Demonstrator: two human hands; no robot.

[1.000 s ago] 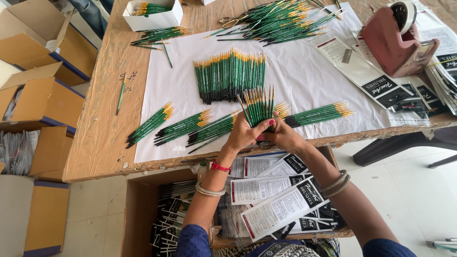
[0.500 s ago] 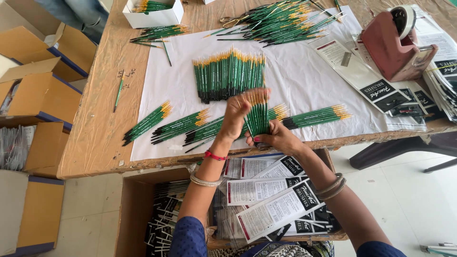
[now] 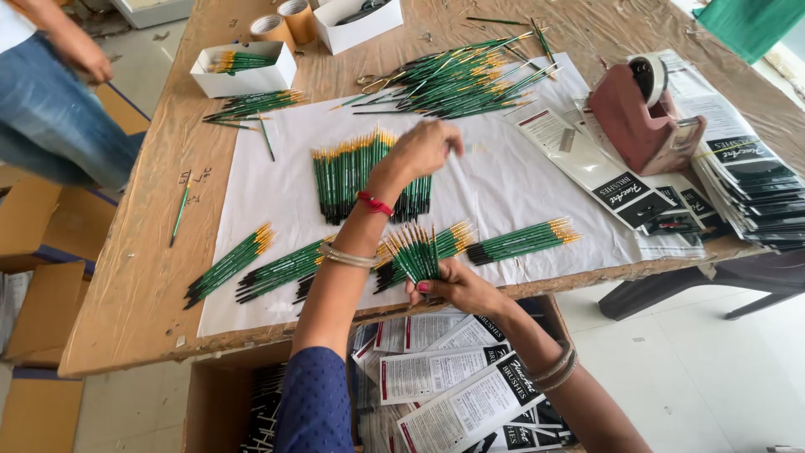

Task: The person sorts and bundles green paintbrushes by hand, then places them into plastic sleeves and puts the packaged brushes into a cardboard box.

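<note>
Head view. The right hand [image 3: 453,283] sits at the near edge of the tabletop [image 3: 142,277], fingers closed around a fanned bundle of green brushes [image 3: 417,252], bristle ends pointing up and away. The left hand [image 3: 423,149] reaches forward over the white paper sheet [image 3: 511,180]; its fingers are curled loosely and blurred, and it cannot be told whether they pinch anything. It hovers above the right end of a flat row of green brushes [image 3: 356,172] laid side by side.

Packages and labels:
- Slim black-and-white printed sleeves [image 3: 612,180] lie on the right part of the sheet, just beside a dusty-pink tape dispenser [image 3: 641,117].
- A stack of dark printed sleeves [image 3: 750,189] lies at the right tabletop edge, overhanging slightly.
- A brown carton [image 3: 210,394] below the near edge holds white rectangular packs with red and black label bands [image 3: 444,377].
- A small white box [image 3: 243,71] at far left holds brushes; two tape rolls [image 3: 285,21] stand behind it.

Other brush groups — three small bundles [image 3: 251,264] near the front left, one bundle [image 3: 524,241] at front right, a loose heap [image 3: 457,80] at the far side.

Edges and room: the sheet's centre-right area is bare; the left strip of brown tabletop carries only single brushes. Another person in jeans [image 3: 50,109] stands at the far left corner.
</note>
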